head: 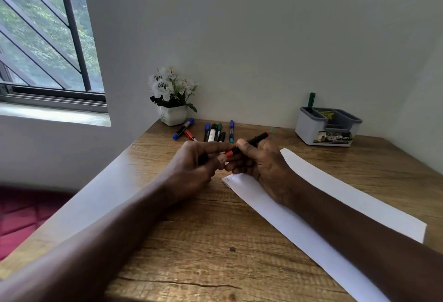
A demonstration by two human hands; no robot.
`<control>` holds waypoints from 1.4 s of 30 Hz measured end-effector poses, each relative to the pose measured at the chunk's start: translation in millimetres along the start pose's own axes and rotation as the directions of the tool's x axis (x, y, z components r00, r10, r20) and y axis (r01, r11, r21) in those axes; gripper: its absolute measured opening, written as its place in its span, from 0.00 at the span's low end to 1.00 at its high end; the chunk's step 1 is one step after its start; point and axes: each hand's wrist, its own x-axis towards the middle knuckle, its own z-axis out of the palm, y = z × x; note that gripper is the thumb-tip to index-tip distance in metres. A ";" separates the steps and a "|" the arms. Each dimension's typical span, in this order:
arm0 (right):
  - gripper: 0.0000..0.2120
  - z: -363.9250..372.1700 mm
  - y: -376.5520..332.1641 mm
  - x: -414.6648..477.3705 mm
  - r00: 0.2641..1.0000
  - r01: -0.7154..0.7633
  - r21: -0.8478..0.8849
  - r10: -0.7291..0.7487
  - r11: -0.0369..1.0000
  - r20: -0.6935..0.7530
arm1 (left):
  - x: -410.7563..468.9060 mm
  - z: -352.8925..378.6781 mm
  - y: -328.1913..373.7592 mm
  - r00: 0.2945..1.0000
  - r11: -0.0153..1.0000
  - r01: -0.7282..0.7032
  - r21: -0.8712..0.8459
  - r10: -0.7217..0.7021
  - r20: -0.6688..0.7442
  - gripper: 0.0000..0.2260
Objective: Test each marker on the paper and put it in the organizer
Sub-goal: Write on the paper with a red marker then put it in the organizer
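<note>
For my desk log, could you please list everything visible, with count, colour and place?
loose markers: seven, blue, red, black, green; far desk edge
held marker: one, black and red; between both hands
organizer: one, white and grey; far right
green marker: one; standing in organizer
paper: one, white; under right forearm
flowerpot: one, white; far left corner
desk: one, brown wood
window: one, dark frame; left wall
left hand: pinches held marker's end
right hand: grips its barrel
</note>
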 end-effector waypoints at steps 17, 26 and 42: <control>0.18 -22.3 -10.6 2.9 0.877 0.117 -0.089 -0.144 0.989 -0.457 | -2.3 3.3 4.6 0.941 0.945 0.066 0.320 0.048 -0.334 0.06; 0.16 -18.6 -8.9 1.3 0.913 0.031 -0.147 -0.087 0.989 -0.397 | 2.3 1.5 6.2 0.935 0.751 0.344 0.563 -0.219 -0.279 0.13; 0.19 -17.6 -10.4 -0.9 0.951 -0.044 -0.202 -0.022 0.978 -0.310 | -2.1 -6.7 9.2 0.829 0.423 0.448 0.788 -0.525 -0.190 0.61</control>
